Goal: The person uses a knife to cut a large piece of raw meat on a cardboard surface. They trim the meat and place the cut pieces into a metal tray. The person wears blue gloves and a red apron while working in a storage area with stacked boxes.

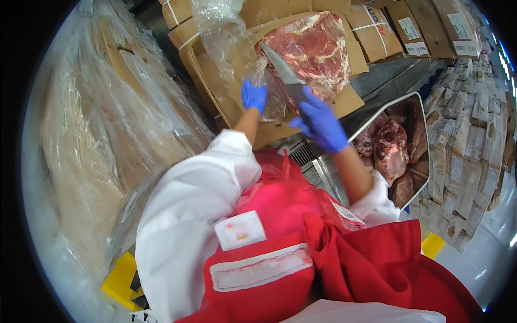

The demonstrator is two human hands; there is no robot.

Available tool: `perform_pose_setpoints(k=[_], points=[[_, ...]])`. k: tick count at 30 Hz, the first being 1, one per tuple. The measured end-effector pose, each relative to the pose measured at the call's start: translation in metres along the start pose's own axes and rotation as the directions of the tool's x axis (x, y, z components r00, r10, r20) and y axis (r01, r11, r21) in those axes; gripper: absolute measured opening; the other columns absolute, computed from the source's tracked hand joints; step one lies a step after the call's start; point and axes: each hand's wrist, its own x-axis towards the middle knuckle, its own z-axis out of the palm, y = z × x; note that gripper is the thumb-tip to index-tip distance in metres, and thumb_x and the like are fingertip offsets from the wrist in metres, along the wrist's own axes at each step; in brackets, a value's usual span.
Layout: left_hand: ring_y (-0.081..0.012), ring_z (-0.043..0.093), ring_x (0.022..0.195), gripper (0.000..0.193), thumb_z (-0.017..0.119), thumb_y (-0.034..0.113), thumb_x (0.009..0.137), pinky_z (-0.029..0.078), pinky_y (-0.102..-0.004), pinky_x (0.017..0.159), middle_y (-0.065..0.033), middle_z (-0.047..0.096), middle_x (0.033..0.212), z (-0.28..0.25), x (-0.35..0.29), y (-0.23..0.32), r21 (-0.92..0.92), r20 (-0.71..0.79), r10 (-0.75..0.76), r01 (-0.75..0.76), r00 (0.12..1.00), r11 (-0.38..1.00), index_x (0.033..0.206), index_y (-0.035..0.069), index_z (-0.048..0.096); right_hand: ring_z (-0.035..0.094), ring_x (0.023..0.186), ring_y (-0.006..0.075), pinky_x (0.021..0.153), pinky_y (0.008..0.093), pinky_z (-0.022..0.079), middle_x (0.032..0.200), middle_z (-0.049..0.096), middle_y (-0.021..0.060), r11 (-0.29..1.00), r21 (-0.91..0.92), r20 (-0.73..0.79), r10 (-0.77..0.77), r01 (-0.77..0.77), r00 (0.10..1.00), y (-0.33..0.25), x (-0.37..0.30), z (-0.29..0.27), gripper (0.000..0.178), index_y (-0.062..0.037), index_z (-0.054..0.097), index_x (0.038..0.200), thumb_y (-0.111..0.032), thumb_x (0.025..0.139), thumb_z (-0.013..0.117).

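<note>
A large slab of raw meat [318, 46], red with pale fat, lies on a flattened sheet of brown cardboard [347, 102] in front of me. My right hand [322, 123], in a blue glove, grips a knife [284, 69] by its dark handle. The broad blade points up and left across the meat's left edge. My left hand [253, 97], also blue-gloved, is closed on clear plastic wrap [257, 72] at the meat's left side. More of that wrap spreads upward over the cardboard.
At my right stands a metal bin [423, 116] with several dark red pieces of meat [391, 148]. Cardboard boxes [371, 32] line the far side. Plastic-wrapped stacks rise at left [116, 113] and right [458, 156]. Yellow pieces [119, 280] show low at left.
</note>
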Motion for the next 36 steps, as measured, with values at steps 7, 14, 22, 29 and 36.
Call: perform_pose_setpoints(k=[7,14,22,29,36], points=[[-0.0355,0.046,0.115,0.052,0.058,0.035,0.077,0.034,-0.0437,0.097,-0.0198,0.053,0.121,-0.026,-0.084,-0.077,0.385,0.369,0.246,-0.388,0.896,0.837,0.118,0.003,0.052,0.057,0.059,0.0174,0.051,0.0323,0.048,0.077,0.060,0.0132,0.938,0.313,0.006,-0.159,0.149,0.987,0.105,0.210,0.145,0.040,-0.0073,0.032,0.129,-0.015,0.091,0.044],[-0.0199,0.058,0.091,0.034,0.053,0.033,0.088,0.043,-0.0296,0.081,-0.0039,0.062,0.104,-0.027,-0.078,-0.046,-0.377,0.383,-0.103,0.256,0.918,0.890,0.114,0.012,0.057,0.059,0.090,0.0396,0.080,0.0433,0.047,0.103,0.060,0.0223,0.218,-0.558,0.812,-0.054,0.801,0.581,0.062,0.246,0.107,0.038,0.0000,0.057,0.108,-0.030,0.086,0.050],[-0.0169,0.053,0.095,0.031,0.045,0.029,0.091,0.044,-0.0312,0.079,-0.0027,0.057,0.104,0.020,0.002,-0.076,-0.232,0.456,-0.011,0.131,0.890,0.964,0.115,0.011,0.052,0.058,0.101,0.0174,0.079,0.0245,0.045,0.111,0.061,0.0102,0.740,-0.260,0.324,-0.539,0.621,0.778,-0.054,0.329,-0.263,0.049,-0.0027,0.044,0.129,-0.028,0.088,0.047],[-0.0246,0.048,0.105,0.045,0.041,0.041,0.090,0.040,-0.0395,0.090,-0.0072,0.052,0.116,0.053,0.025,-0.085,-0.823,0.499,-0.144,0.519,0.855,0.232,0.122,0.010,0.048,0.052,0.094,0.0177,0.088,0.0353,0.038,0.112,0.059,0.0084,0.990,-0.117,-0.127,-0.097,0.083,0.987,-0.004,0.454,-0.341,0.066,-0.0057,0.054,0.122,-0.060,0.087,0.040],[-0.0312,0.044,0.114,0.059,0.037,0.053,0.089,0.035,-0.0465,0.099,-0.0110,0.047,0.127,0.065,0.029,-0.114,-0.824,0.560,-0.113,0.566,0.821,0.021,0.127,0.009,0.045,0.059,0.071,0.0188,0.068,0.0363,0.048,0.079,0.062,0.0045,0.917,-0.111,-0.114,-0.395,0.384,0.911,-0.039,0.434,-0.290,0.052,-0.0001,0.062,0.094,-0.049,0.089,0.047]])
